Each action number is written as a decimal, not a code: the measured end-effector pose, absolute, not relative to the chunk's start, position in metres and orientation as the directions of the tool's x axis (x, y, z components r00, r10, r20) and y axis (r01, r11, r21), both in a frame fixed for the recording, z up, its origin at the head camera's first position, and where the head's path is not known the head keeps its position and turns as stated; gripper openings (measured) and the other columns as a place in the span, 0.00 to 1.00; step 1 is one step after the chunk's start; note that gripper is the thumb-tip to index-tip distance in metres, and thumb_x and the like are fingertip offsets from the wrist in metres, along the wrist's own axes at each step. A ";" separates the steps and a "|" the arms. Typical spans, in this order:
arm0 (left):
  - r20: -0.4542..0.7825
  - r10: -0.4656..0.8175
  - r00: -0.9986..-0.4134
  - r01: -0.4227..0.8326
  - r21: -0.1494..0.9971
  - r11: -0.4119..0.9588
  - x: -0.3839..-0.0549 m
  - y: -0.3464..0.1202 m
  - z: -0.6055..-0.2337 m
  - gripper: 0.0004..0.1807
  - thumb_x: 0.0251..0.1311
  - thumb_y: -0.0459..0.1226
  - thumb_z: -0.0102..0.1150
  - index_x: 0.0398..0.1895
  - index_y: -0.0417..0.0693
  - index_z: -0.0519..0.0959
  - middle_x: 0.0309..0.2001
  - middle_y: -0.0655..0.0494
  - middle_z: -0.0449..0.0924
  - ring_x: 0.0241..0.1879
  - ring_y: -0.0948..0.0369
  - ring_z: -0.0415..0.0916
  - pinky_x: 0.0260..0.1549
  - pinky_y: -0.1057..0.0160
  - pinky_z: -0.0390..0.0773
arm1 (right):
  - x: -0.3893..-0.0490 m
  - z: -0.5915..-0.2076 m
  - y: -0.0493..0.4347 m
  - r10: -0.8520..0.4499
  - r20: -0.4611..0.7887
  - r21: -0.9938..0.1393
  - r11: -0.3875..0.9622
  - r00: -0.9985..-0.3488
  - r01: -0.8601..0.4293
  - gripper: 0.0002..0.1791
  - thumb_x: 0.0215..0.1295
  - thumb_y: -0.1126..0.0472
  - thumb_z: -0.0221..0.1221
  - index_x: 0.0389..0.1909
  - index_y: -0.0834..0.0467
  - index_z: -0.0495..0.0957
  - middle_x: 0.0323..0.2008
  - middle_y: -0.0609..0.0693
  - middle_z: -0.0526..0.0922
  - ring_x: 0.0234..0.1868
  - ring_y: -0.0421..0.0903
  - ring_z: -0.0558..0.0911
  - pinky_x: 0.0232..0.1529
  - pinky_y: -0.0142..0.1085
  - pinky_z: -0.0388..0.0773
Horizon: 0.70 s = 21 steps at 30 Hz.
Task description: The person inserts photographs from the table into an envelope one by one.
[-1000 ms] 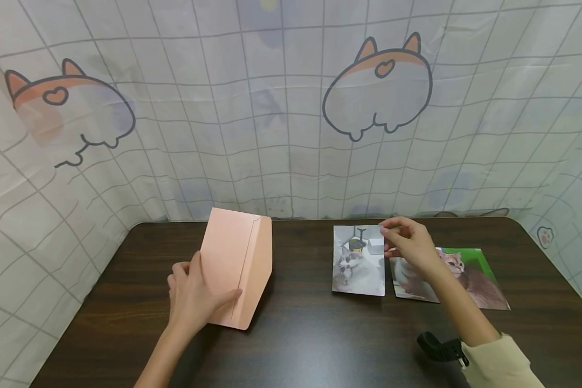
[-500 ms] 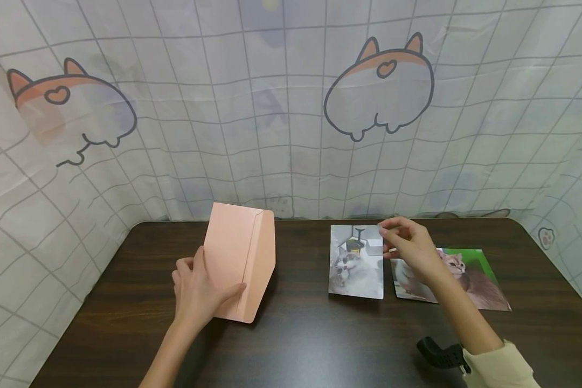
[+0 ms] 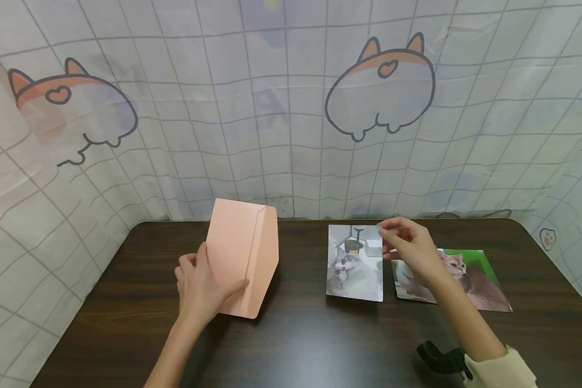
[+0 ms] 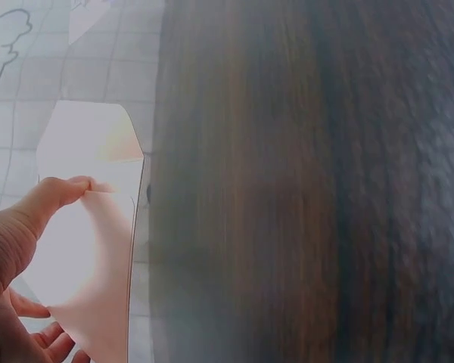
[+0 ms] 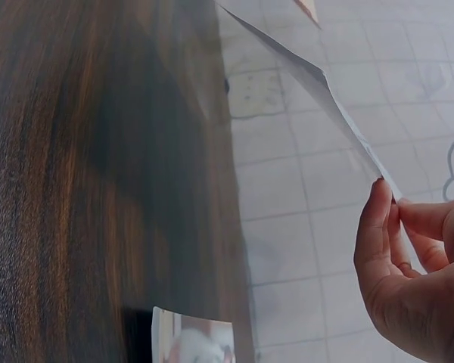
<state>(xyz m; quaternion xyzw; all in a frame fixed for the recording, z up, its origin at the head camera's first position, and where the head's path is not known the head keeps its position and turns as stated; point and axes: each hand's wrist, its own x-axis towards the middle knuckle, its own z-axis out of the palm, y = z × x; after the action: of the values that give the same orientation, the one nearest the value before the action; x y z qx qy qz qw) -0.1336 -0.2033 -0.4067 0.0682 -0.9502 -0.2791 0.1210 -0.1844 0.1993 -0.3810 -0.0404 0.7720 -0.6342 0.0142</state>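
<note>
In the head view my left hand (image 3: 201,293) grips a pale pink envelope (image 3: 235,245) by its lower left side, thumb across the front and fingers behind. The envelope is tilted, its pointed flap (image 3: 265,258) unfolded toward the right; the left wrist view shows the thumb (image 4: 57,198) close to the flap's opening. My right hand (image 3: 412,250) pinches the upper right edge of a photo card (image 3: 354,275) of a grey and white cat. Seen edge-on from the right wrist, that card (image 5: 325,98) bends slightly between thumb and fingertips.
A second picture with cats on green (image 3: 485,288) lies on the dark wooden table (image 3: 310,345), partly behind my right forearm. A black strap (image 3: 438,360) sits at the right wrist by the sleeve. A grid-patterned curtain (image 3: 252,134) hangs along the table's back edge.
The envelope has risen slightly and shifted right with my left hand. The held photo card has moved a little left, toward the envelope, still pinched in my right hand.
</note>
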 end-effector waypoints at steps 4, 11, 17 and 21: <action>0.191 -0.198 -0.961 -0.061 0.553 0.831 -0.135 -0.200 -0.406 0.62 0.43 0.52 0.84 0.77 0.37 0.58 0.60 0.26 0.60 0.58 0.32 0.58 0.54 0.35 0.68 | -0.183 -0.379 0.197 -0.075 0.033 -0.982 0.185 -0.997 -0.047 0.17 0.79 0.62 0.58 0.58 0.71 0.74 0.30 0.43 0.80 0.29 0.41 0.82 0.37 0.37 0.87; 0.194 -0.206 -0.959 -0.058 0.578 0.814 -0.140 -0.192 -0.403 0.61 0.42 0.52 0.84 0.76 0.40 0.59 0.60 0.28 0.61 0.58 0.33 0.58 0.56 0.36 0.68 | -0.181 -0.375 0.195 -0.068 0.034 -0.982 0.182 -0.997 -0.046 0.17 0.79 0.62 0.58 0.59 0.71 0.74 0.30 0.43 0.80 0.29 0.41 0.81 0.37 0.37 0.87; 0.215 -0.213 -0.953 -0.045 0.593 0.804 -0.141 -0.183 -0.401 0.60 0.41 0.51 0.84 0.75 0.40 0.61 0.60 0.29 0.62 0.58 0.33 0.59 0.56 0.37 0.68 | -0.179 -0.371 0.192 -0.071 0.046 -0.983 0.175 -0.996 -0.058 0.16 0.78 0.63 0.59 0.58 0.71 0.75 0.29 0.43 0.80 0.29 0.41 0.81 0.37 0.39 0.88; 0.225 -0.210 -0.951 -0.035 0.600 0.800 -0.143 -0.178 -0.400 0.60 0.40 0.50 0.85 0.75 0.41 0.61 0.60 0.30 0.62 0.58 0.34 0.59 0.54 0.37 0.68 | -0.178 -0.369 0.191 -0.076 0.054 -0.984 0.168 -0.996 -0.066 0.15 0.79 0.64 0.59 0.57 0.71 0.75 0.29 0.43 0.80 0.30 0.41 0.81 0.37 0.38 0.88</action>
<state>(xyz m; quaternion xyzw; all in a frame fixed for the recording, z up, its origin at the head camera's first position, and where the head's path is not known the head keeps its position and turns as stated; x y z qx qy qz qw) -0.1431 -0.1775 -0.3998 0.0652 -0.9379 -0.3097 0.1417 -0.1775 0.1905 -0.3691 -0.0463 0.7642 -0.6433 0.0040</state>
